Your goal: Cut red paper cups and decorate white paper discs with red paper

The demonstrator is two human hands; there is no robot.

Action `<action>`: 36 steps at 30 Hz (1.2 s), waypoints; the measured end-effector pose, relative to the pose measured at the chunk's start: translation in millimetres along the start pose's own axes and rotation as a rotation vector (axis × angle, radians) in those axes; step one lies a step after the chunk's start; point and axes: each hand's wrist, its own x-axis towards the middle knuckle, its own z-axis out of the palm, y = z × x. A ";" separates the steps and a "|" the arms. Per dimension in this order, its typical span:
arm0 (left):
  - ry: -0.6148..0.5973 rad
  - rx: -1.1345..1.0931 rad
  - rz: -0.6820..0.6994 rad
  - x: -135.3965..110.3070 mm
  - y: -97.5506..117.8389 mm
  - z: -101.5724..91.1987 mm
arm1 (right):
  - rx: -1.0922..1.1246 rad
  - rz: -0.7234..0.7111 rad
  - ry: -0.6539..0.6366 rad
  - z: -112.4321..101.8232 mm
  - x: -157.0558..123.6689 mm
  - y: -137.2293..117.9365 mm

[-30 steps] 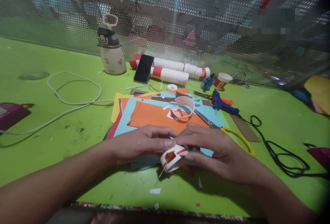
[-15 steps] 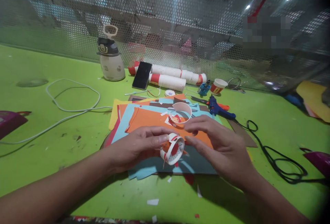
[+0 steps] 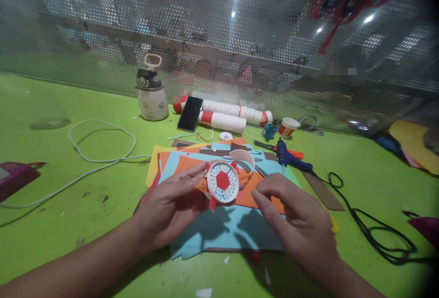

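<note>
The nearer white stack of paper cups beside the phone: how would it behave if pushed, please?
The nearer white stack of paper cups lies sideways, so it probably rolls. Nested paper, it likely feels light and may separate. The black phone propped against it might slip.

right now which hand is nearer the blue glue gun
Right. The right hand is just in front of the glue gun; the left hand is farther left, holding the cup base.

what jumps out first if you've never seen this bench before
The left hand holds up a paper cup bottom with a red hexagon ringed by dots, at centre over a pile of coloured paper sheets. The right hand hovers beside it, empty. Around them spreads a bright green table, with a blue glue gun behind on the right.
</note>
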 end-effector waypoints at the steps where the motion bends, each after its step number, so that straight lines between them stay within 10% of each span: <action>1: 0.004 0.015 0.002 -0.3 0.8 0.1 | 0.015 0.064 0.000 0.1 1.5 0.9; 27: -0.107 0.048 -0.143 -0.4 -16.0 -1.3 | -0.097 0.233 -0.115 8.3 -3.7 3.3; 36: -0.141 0.032 -0.144 0.4 -16.3 -3.0 | -0.118 0.008 -0.055 8.5 -6.9 0.5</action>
